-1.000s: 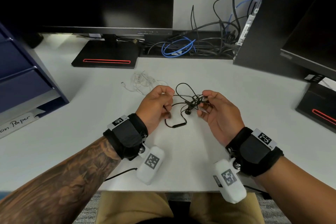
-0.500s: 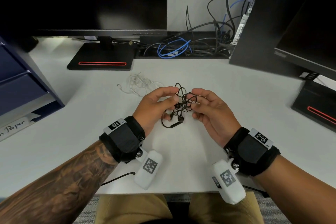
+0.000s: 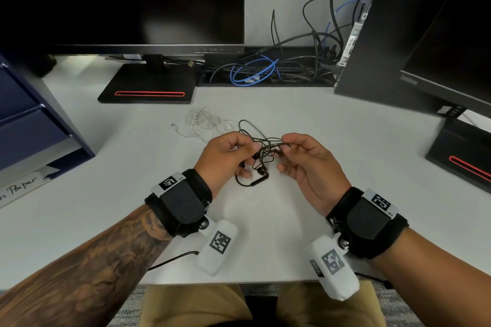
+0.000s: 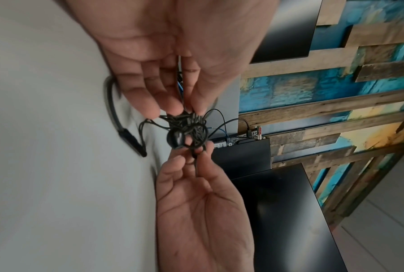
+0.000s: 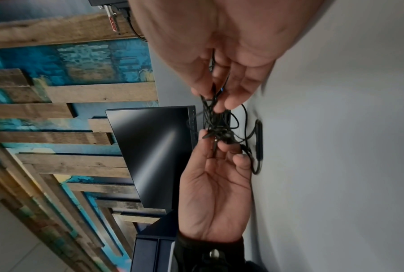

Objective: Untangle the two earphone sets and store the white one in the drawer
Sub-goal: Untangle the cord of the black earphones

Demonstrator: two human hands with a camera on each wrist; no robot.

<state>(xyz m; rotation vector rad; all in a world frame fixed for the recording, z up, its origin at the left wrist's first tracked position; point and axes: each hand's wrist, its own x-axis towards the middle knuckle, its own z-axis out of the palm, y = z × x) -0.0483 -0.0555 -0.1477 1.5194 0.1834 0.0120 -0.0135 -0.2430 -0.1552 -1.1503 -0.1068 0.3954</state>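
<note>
The black earphones (image 3: 265,150) are a tangled knot held just above the white desk (image 3: 265,233) between both hands. My left hand (image 3: 248,158) pinches the knot's left side, and my right hand (image 3: 285,145) pinches strands on its right. The inline remote (image 3: 259,182) and a loop of cable hang down onto the desk. In the left wrist view my left hand (image 4: 186,108) grips the top of the knot (image 4: 186,128); the right hand (image 4: 193,152) holds it from below. The white earphones (image 3: 204,125) lie loose on the desk, behind my left hand and apart from the black set.
A blue drawer unit (image 3: 29,125) stands at the left edge of the desk. A monitor stand (image 3: 148,87) sits behind the white earphones, with a cable tray (image 3: 265,71) beside it. A computer tower (image 3: 377,48) and a second monitor stand (image 3: 462,151) are on the right.
Half a second ago the hands were close together on the knot. They have since drawn slightly apart, which stretches black strands between them. The white earphones have not moved.
</note>
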